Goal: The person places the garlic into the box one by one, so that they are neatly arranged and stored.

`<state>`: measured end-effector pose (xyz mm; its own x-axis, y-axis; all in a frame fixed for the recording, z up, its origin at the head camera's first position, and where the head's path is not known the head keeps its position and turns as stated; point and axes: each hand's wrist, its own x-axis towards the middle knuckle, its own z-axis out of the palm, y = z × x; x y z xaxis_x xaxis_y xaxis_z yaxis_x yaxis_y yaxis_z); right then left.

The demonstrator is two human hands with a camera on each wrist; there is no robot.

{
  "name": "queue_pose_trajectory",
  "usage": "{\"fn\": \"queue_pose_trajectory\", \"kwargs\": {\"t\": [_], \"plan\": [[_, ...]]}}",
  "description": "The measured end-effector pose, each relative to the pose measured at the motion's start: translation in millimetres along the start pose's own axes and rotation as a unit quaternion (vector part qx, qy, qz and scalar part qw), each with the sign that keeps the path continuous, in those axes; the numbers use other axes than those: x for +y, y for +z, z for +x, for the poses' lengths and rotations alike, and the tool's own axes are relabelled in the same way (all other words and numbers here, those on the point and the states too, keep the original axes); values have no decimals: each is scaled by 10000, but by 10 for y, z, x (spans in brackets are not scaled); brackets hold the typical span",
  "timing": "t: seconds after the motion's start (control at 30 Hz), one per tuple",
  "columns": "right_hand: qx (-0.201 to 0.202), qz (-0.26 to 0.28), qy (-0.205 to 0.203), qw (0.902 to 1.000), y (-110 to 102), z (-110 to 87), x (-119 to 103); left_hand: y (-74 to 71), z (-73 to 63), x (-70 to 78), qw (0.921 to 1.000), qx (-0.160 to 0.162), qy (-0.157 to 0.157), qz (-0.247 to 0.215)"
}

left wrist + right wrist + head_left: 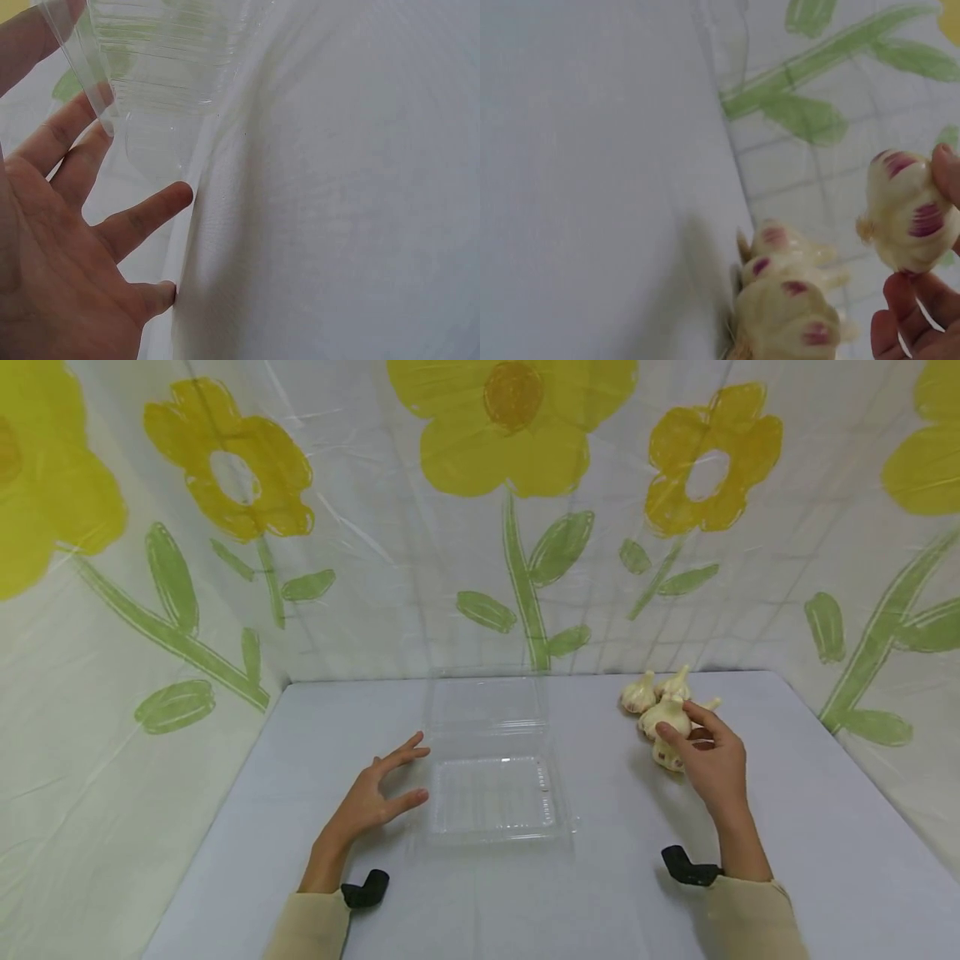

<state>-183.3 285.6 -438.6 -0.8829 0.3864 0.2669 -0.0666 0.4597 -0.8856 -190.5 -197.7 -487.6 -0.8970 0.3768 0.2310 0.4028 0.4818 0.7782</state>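
Observation:
My right hand (714, 767) pinches a garlic bulb (664, 718) between thumb and fingers, at the right of the table. In the right wrist view this bulb (907, 214), cream with purple streaks, is held above the table, apart from the others. Several more garlic bulbs (638, 693) lie grouped beside and below it, partly hidden by the hand. A clear plastic box (487, 839) lies with its hinged lid (487, 702) folded back at the table's middle. At the box's left side is my left hand (366, 797), fingers spread; whether they touch the box I cannot tell.
A white cloth covers the table (615, 893). Behind it and at both sides hangs a pale sheet (360, 610) printed with yellow flowers and green stems. Each wrist carries a black mount (366, 889).

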Motion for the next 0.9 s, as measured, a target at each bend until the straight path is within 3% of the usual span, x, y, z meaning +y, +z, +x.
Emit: {"fn": "queue_pose_trajectory", "kwargs": {"t": [0.17,0.57,0.73,0.9], "plan": [[-629,178,69,9978,169,-66,-87,-3,-5,4,10000,5,32,52],[-1632,353,29,9859,540,-237,-218,-25,-18,31,9999,14,18,-115],[-1836,300,-203,9823,660,-309,-246,-6,-21,17,9998,-2,41,-177],[-1827,586,-477,9803,769,-386,-311,-12,-15,16,10000,6,39,-82]]}}
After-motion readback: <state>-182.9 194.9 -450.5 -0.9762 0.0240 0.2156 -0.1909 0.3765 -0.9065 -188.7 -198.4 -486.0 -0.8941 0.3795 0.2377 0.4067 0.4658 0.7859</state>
